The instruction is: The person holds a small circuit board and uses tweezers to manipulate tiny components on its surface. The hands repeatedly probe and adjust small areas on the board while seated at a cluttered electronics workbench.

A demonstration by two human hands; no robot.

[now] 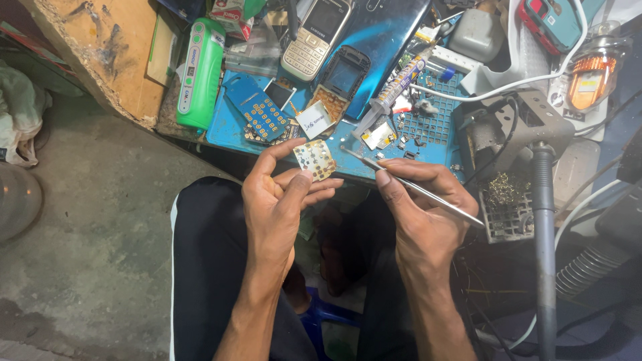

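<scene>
Both hands work mid-frame: left hand (277, 200) pinches a small keypad board (315, 159), right hand (421, 207) grips metal tweezers (414, 188) beside it, phone shell (342, 77) lying opened on the blue worktop (227, 130).

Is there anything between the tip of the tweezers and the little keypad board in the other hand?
Nothing visible. The right hand holds the metal tweezers, whose tip points at the right edge of the small keypad board pinched in the left hand. Only open air shows between tip and board.
</scene>
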